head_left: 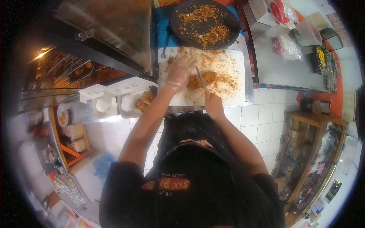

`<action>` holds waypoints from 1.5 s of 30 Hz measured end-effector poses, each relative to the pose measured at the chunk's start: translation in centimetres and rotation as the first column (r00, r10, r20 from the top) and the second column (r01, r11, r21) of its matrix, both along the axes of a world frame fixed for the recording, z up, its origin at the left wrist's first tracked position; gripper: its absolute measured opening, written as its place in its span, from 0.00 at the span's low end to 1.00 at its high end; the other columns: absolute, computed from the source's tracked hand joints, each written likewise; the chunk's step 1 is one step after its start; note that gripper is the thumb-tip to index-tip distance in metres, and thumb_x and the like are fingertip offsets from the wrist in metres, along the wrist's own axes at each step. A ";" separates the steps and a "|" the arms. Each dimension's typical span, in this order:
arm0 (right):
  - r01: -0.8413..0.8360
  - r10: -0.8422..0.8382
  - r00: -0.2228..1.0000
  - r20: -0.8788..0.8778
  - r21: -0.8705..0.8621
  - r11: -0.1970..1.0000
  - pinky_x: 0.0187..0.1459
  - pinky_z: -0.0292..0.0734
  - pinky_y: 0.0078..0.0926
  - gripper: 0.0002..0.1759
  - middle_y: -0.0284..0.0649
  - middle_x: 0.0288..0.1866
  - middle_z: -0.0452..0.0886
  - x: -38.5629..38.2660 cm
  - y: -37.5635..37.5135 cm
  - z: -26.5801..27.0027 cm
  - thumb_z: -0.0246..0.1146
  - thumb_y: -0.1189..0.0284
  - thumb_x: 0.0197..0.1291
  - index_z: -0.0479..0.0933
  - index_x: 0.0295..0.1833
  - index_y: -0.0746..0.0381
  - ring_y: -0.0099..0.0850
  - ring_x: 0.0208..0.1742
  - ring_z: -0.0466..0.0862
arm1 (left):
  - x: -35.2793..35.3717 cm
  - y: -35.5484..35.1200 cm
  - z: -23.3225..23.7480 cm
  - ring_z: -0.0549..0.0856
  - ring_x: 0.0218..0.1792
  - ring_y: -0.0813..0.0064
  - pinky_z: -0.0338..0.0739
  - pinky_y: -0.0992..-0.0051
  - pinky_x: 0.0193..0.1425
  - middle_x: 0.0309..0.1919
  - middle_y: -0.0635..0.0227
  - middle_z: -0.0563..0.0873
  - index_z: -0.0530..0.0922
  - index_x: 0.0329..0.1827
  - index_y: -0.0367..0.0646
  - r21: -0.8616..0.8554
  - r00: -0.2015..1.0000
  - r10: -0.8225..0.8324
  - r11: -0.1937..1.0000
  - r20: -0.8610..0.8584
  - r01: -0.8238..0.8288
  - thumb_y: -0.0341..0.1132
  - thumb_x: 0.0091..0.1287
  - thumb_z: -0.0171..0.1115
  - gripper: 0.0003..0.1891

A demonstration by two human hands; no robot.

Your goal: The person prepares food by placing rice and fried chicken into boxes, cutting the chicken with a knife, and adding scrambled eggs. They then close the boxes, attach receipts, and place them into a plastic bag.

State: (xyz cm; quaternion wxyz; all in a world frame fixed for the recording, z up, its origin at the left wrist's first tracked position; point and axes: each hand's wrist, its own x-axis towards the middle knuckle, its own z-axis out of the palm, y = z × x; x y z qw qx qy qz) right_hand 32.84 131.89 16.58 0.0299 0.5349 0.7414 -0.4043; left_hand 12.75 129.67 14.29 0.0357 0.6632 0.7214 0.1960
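My right hand [213, 104] is closed around the handle of a knife [200, 78], its blade pointing away from me over a white cutting board [236, 62]. Beneath and beside the blade lies a heap of finely chopped brown food [216, 79], with loose crumbs scattered across the board. In a clear plastic glove, my left hand [180, 71] reaches over the board's left part, fingers stretched out close to the knife's tip. At the far end of the board sits a dark round slab [205, 23] strewn with more chopped bits.
To the left are an oven-like unit [76, 72] with a glowing light, white cartons [131, 84] and a container of browned food pieces [144, 100]. A metal counter [275, 70] with plastic bags [287, 46] stands right. Lower right is a wooden shelf [311, 123].
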 end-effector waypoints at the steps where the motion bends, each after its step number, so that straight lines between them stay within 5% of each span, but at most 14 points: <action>1: 0.009 -0.009 1.000 0.003 0.015 1.000 0.46 0.75 0.53 0.32 0.65 0.35 0.80 0.3 -0.8 0.0 0.41 0.52 0.72 0.78 0.39 0.71 0.60 0.42 0.81 | 0.4 -0.6 -0.2 0.70 0.66 0.56 0.64 0.60 0.70 0.64 0.63 0.74 0.70 0.68 0.54 0.071 0.999 0.026 0.997 0.047 -0.030 0.20 0.56 0.57 0.33; 7: 0.026 -0.041 0.988 0.147 0.098 0.995 0.47 0.74 0.53 0.32 0.63 0.36 0.80 -0.7 -3.2 -2.8 0.40 0.52 0.72 0.78 0.38 0.69 0.60 0.42 0.81 | 1.4 -2.8 -4.3 0.71 0.65 0.57 0.58 0.53 0.71 0.66 0.70 0.73 0.74 0.64 0.55 0.017 0.977 0.084 0.996 -0.197 -0.083 0.23 0.55 0.57 0.31; 14: 0.004 -0.004 1.000 0.002 -0.015 1.000 0.47 0.73 0.53 0.32 0.65 0.36 0.80 -0.3 -1.5 -0.9 0.41 0.52 0.71 0.78 0.38 0.71 0.62 0.43 0.79 | 0.7 -2.0 -0.4 0.72 0.64 0.57 0.58 0.56 0.72 0.64 0.71 0.75 0.75 0.63 0.54 -0.152 0.982 0.096 0.981 -0.161 -0.120 0.24 0.56 0.56 0.29; 16: 0.021 -0.022 1.000 -0.019 -0.028 0.999 0.47 0.73 0.53 0.33 0.66 0.37 0.79 -0.2 -2.5 -0.2 0.41 0.51 0.71 0.78 0.39 0.71 0.62 0.43 0.79 | 0.5 -2.4 -0.2 0.72 0.63 0.56 0.61 0.57 0.70 0.62 0.66 0.76 0.75 0.63 0.55 0.157 0.994 0.108 0.982 0.009 -0.109 0.27 0.56 0.57 0.28; 23: -0.008 -0.010 0.986 0.167 0.103 0.995 0.47 0.74 0.54 0.30 0.62 0.34 0.80 -1.5 -4.8 -2.8 0.41 0.53 0.72 0.78 0.36 0.68 0.60 0.42 0.80 | 1.4 -4.8 0.0 0.71 0.64 0.56 0.65 0.59 0.68 0.60 0.58 0.76 0.75 0.63 0.56 -0.074 0.965 0.189 0.976 -0.183 -0.205 0.30 0.57 0.60 0.27; 25: -0.024 0.001 0.983 0.182 0.126 0.992 0.47 0.74 0.54 0.28 0.61 0.34 0.81 -1.6 -4.9 -3.1 0.42 0.55 0.72 0.78 0.35 0.67 0.60 0.42 0.80 | 1.1 -4.6 -0.3 0.68 0.67 0.56 0.65 0.62 0.68 0.65 0.60 0.72 0.69 0.69 0.60 -0.303 0.963 0.261 0.914 -0.066 -0.269 0.20 0.55 0.56 0.35; 29: -0.007 0.009 1.000 -0.020 0.093 0.996 0.44 0.73 0.52 0.31 0.62 0.33 0.80 -1.1 -3.2 -3.5 0.42 0.53 0.72 0.78 0.34 0.70 0.60 0.40 0.80 | 0.2 -3.7 -1.1 0.69 0.66 0.58 0.62 0.60 0.70 0.63 0.62 0.74 0.70 0.68 0.56 -0.136 0.982 0.154 0.976 -0.104 -0.168 0.29 0.57 0.61 0.32; 32: -0.001 0.007 0.994 -0.108 0.055 0.998 0.42 0.70 0.51 0.34 0.64 0.32 0.78 1.0 -1.8 -2.3 0.42 0.51 0.71 0.77 0.32 0.72 0.59 0.39 0.79 | 0.6 -1.8 -1.2 0.67 0.67 0.55 0.64 0.62 0.70 0.65 0.60 0.72 0.67 0.70 0.60 0.059 0.991 0.123 0.990 0.053 -0.126 0.19 0.58 0.54 0.35; 34: 0.128 -0.122 0.990 -0.071 0.078 0.989 0.42 0.70 0.52 0.35 0.64 0.32 0.79 2.4 -1.9 -1.0 0.42 0.50 0.71 0.77 0.31 0.72 0.59 0.39 0.79 | 1.3 -0.3 0.5 0.67 0.67 0.54 0.62 0.63 0.71 0.68 0.60 0.69 0.65 0.71 0.63 0.046 0.696 -0.015 0.999 0.718 -0.026 0.22 0.59 0.57 0.36; 35: 0.154 -0.152 0.987 -0.055 0.025 0.988 0.43 0.71 0.52 0.34 0.64 0.33 0.79 2.6 -1.7 0.6 0.43 0.50 0.71 0.77 0.33 0.72 0.59 0.41 0.80 | 1.5 0.2 -1.0 0.67 0.67 0.54 0.62 0.63 0.71 0.68 0.60 0.69 0.65 0.71 0.63 0.041 0.692 -0.014 0.999 0.721 -0.023 0.22 0.59 0.57 0.36; 38: 0.117 -0.127 0.983 0.134 0.081 0.990 0.45 0.73 0.52 0.33 0.63 0.36 0.80 3.0 -1.1 -0.1 0.42 0.51 0.71 0.78 0.37 0.70 0.59 0.43 0.80 | 2.4 1.1 -3.6 0.63 0.70 0.57 0.58 0.62 0.73 0.71 0.62 0.65 0.62 0.73 0.64 0.111 0.743 -0.083 0.994 0.664 0.012 0.26 0.58 0.62 0.39; 40: 0.078 -0.096 0.979 0.180 0.104 0.991 0.46 0.74 0.52 0.31 0.63 0.37 0.80 2.6 -0.8 -1.8 0.42 0.51 0.71 0.78 0.38 0.69 0.59 0.43 0.80 | 3.2 0.5 0.3 0.59 0.73 0.59 0.53 0.61 0.75 0.74 0.68 0.61 0.59 0.75 0.63 -0.306 0.985 -0.041 0.952 -0.168 -0.012 0.29 0.56 0.66 0.42; 43: 0.019 -0.042 0.975 0.219 0.107 0.994 0.47 0.74 0.53 0.31 0.63 0.37 0.81 2.5 -1.2 -1.9 0.40 0.52 0.72 0.79 0.40 0.68 0.59 0.44 0.81 | 1.8 1.3 -4.6 0.57 0.74 0.60 0.49 0.59 0.77 0.73 0.73 0.62 0.58 0.75 0.61 -0.415 0.998 -0.007 0.909 0.062 0.032 0.28 0.55 0.65 0.43; 45: 0.049 -0.064 0.985 0.160 0.094 0.994 0.47 0.74 0.52 0.33 0.63 0.37 0.81 2.0 -0.1 -2.5 0.39 0.51 0.71 0.78 0.39 0.70 0.60 0.43 0.80 | 2.0 2.1 -0.8 0.57 0.74 0.61 0.49 0.61 0.77 0.73 0.73 0.62 0.59 0.75 0.61 -0.423 0.994 -0.062 0.906 -0.091 0.018 0.26 0.57 0.63 0.41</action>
